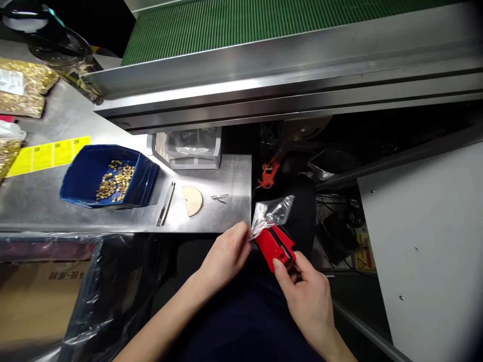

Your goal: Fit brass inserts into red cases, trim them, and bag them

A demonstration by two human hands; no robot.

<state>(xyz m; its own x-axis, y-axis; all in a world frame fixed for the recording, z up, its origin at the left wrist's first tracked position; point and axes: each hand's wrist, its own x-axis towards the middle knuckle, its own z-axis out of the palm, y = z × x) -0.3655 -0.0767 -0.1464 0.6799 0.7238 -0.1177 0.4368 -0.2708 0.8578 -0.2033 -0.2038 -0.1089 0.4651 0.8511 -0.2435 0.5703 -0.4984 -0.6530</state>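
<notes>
My right hand [304, 296] grips a red device with black parts [272, 247], thumb on its near end and fingers curled underneath. A small clear plastic bag [277, 211] lies against the far end of this device; whether it is clamped there I cannot tell. My left hand [229, 251] is closed in a pinch on the left edge of the bag, just in front of the table corner. Its fingertips partly hide the pinched edge. On the metal table near my left hand lie a nail clipper [219, 197], a pale half-round disc [192, 200] and tweezers [166, 203].
A blue bin [81, 173] holds small brass-coloured pieces. Behind it runs a metal rail [241, 85] beside a green ribbed belt [226, 25]. A grey bin [196, 162] contains clear bags. An orange-handled tool [268, 175] hangs beyond the table edge. A white panel [422, 241] stands right.
</notes>
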